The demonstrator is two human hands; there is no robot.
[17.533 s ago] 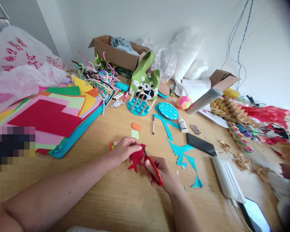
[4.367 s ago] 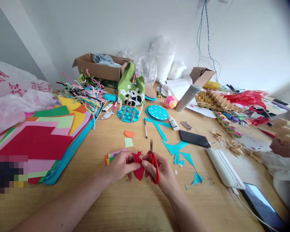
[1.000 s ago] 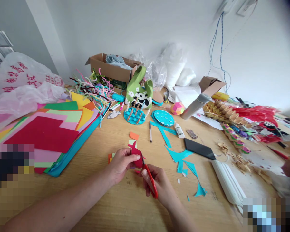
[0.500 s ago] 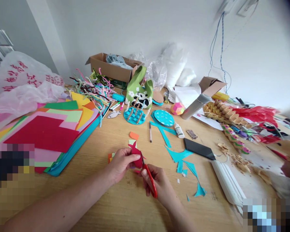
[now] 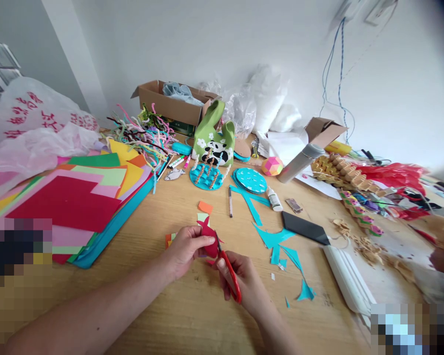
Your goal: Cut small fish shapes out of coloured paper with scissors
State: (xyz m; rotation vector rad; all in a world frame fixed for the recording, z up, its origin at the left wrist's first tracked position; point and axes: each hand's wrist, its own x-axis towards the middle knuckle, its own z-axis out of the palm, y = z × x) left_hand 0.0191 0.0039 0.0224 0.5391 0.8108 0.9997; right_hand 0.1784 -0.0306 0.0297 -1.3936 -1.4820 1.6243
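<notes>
My left hand (image 5: 188, 250) pinches a small piece of red felt (image 5: 209, 235), thumb on top. Red-handled scissors (image 5: 232, 276) are gripped in my right hand (image 5: 240, 280), their blades at the right edge of the felt. Part of the felt lies behind my left fingers. Just beyond it on the wooden table are an orange scrap (image 5: 205, 206) and a pale green piece (image 5: 202, 217). More small coloured pieces (image 5: 168, 240) show partly behind my left hand.
Stacked felt sheets (image 5: 66, 202) lie at left. Blue scraps (image 5: 274, 235), a pen (image 5: 230, 202), a glue bottle (image 5: 274, 199) and a black phone-like slab (image 5: 304, 228) lie right of my hands. Behind stand a green panda bag (image 5: 214, 143), a cardboard box (image 5: 170, 101) and a grey bottle (image 5: 299, 163).
</notes>
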